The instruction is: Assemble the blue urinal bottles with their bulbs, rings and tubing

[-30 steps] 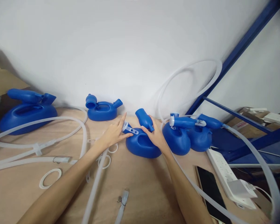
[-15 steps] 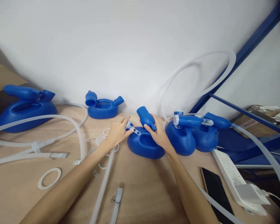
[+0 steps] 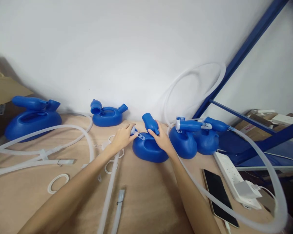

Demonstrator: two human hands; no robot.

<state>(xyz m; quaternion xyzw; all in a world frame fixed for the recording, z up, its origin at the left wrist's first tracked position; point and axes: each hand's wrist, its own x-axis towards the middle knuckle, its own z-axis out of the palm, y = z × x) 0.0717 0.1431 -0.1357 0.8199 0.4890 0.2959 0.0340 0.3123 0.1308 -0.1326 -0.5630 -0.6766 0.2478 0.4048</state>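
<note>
A blue plastic urinal bottle (image 3: 150, 151) stands on the table between my hands. My left hand (image 3: 124, 136) is closed around a translucent cap (image 3: 134, 130) at the bottle's left spout. The cap's strap (image 3: 141, 136), with holes in it, lies against the blue body. My right hand (image 3: 163, 138) grips the bottle's right side, its thumb at the narrow end of a blue funnel-shaped mouthpiece (image 3: 150, 122). That mouthpiece tilts up and left above the body. My right fingers are partly hidden behind the bottle.
More urinal bottles stand at left (image 3: 33, 125), back (image 3: 107, 120) and right (image 3: 183, 143), some with clear hoses (image 3: 266, 169). White rings (image 3: 58, 183), a hose end (image 3: 120, 198), a phone (image 3: 219, 196) and a power strip (image 3: 229, 169) lie on the table. Blue shelving (image 3: 244, 117) rises at right.
My left hand's raised, spread fingers have curled down around the cap at the spout. My right hand keeps its hold on the bottle. The view has shifted slightly.
</note>
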